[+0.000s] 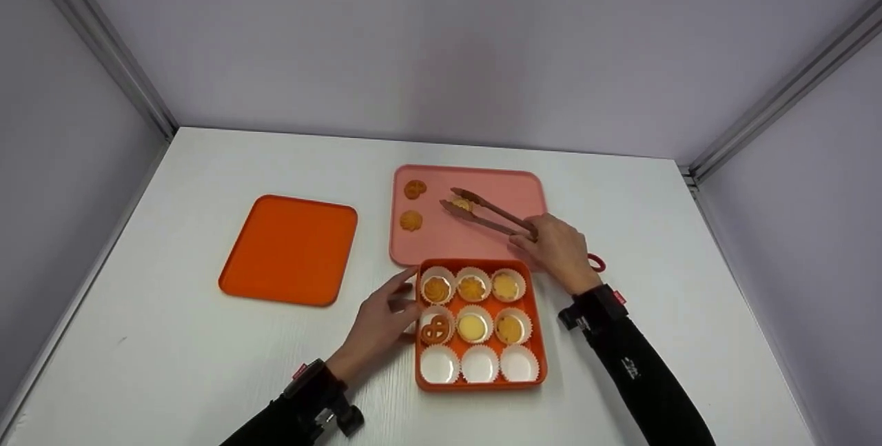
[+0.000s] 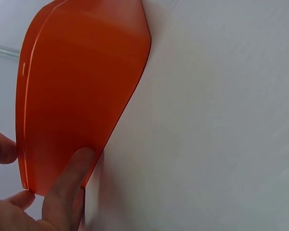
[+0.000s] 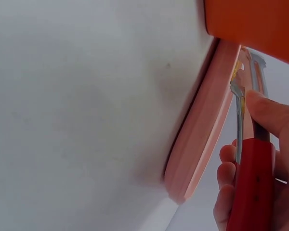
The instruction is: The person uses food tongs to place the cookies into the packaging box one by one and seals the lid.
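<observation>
Head view: the fingers of the right hand (image 1: 559,246), right of centre, are curled round tongs (image 3: 253,187), whose long axis runs from lower right to upper left. The cookie (image 1: 462,204) lies to the upper left of these fingers, along that axis, between the tong tips; whether they pinch it cannot be told. The right hand is the nearer. The left hand (image 1: 379,322), fingers extended, touches the left wall of the box (image 2: 82,96), lower centre; cookies occupy its upper two rows of cups (image 1: 439,367). Beyond, the pink tray (image 1: 503,184), at centre, bears two other cookies (image 1: 411,220) on its left; an orange lid (image 1: 288,249) lies centre-left on the tabletop (image 1: 654,225).
</observation>
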Demonstrator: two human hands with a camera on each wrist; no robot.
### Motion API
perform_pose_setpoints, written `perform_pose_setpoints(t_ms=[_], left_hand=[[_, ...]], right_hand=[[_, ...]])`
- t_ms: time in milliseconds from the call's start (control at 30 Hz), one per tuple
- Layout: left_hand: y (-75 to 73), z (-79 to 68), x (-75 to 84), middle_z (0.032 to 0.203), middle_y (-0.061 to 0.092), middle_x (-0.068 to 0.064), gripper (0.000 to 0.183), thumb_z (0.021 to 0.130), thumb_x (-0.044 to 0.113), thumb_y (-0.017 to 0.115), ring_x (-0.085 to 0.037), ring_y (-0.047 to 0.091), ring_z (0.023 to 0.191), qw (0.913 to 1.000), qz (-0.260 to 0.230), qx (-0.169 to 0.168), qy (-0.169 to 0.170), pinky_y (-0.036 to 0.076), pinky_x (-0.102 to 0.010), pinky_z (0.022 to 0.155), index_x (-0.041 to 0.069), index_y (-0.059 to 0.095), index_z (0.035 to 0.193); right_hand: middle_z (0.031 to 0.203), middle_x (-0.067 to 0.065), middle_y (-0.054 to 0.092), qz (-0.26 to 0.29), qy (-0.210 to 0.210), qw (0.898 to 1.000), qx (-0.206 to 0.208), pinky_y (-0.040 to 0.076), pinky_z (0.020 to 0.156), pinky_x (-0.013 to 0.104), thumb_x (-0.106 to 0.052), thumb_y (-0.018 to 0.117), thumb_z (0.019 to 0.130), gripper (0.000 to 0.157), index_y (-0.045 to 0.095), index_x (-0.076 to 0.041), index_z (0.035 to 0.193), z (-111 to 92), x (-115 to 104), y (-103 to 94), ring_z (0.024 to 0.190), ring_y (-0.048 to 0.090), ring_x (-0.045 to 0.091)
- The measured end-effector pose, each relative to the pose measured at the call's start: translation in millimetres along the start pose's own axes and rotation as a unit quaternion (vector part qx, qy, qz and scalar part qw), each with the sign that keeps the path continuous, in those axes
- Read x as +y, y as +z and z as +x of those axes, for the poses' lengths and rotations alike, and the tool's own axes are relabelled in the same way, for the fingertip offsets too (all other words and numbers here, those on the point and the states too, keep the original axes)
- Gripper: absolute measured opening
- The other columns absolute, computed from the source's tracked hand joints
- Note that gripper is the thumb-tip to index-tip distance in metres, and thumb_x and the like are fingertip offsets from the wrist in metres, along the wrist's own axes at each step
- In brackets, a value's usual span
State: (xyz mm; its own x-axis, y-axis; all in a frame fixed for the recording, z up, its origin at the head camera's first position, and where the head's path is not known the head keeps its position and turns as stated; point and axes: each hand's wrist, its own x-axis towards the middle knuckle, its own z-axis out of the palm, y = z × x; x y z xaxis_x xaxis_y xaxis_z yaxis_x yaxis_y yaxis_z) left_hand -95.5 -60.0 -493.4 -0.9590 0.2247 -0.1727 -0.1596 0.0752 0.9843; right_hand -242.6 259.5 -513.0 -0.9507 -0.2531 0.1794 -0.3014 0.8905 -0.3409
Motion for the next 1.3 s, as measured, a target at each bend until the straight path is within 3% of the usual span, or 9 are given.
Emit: perform_pose_setpoints(t_ms=[367,733,1300], left_hand=[[-1.9,2.2,0.9,0.138,0.038,-0.032,0.062,0.093,0.000,0.055,-0.047,0.051,0.114,0.9996,-0.027,-0.012,0.000,0.054,-0.060,0.075,0.006,0.033,0.150],[-3.4,2.0,1.1,0.139,0.038,-0.032,0.063,0.093,-0.001,0.057,-0.047,0.050,0.115,0.9994,-0.032,-0.014,-0.004,0.054,-0.058,0.076,0.006,0.033,0.150],[-2.3,4.8,-4.9,0.137,0.040,-0.032,0.061,0.092,0.000,0.057,-0.047,0.051,0.114,0.9996,-0.027,-0.002,0.005,0.055,-0.057,0.072,0.006,0.035,0.149]], right_hand=[[0.084,0.003,0.062,0.014,0.009,1.000,0.002,0.051,0.065,0.043,-0.040,0.075,0.083,0.036,0.071,-0.010,0.103,-6.9,4.7,-0.3,0.075,0.059,0.022],[0.084,0.002,0.061,0.011,-0.004,1.000,0.017,0.051,0.063,0.042,-0.042,0.076,0.082,0.038,0.070,-0.010,0.103,-10.1,5.3,-2.9,0.072,0.058,0.021],[0.084,0.001,0.060,0.025,-0.008,1.000,0.006,0.049,0.066,0.041,-0.039,0.075,0.084,0.037,0.070,-0.009,0.105,-12.2,4.5,4.7,0.074,0.057,0.019]])
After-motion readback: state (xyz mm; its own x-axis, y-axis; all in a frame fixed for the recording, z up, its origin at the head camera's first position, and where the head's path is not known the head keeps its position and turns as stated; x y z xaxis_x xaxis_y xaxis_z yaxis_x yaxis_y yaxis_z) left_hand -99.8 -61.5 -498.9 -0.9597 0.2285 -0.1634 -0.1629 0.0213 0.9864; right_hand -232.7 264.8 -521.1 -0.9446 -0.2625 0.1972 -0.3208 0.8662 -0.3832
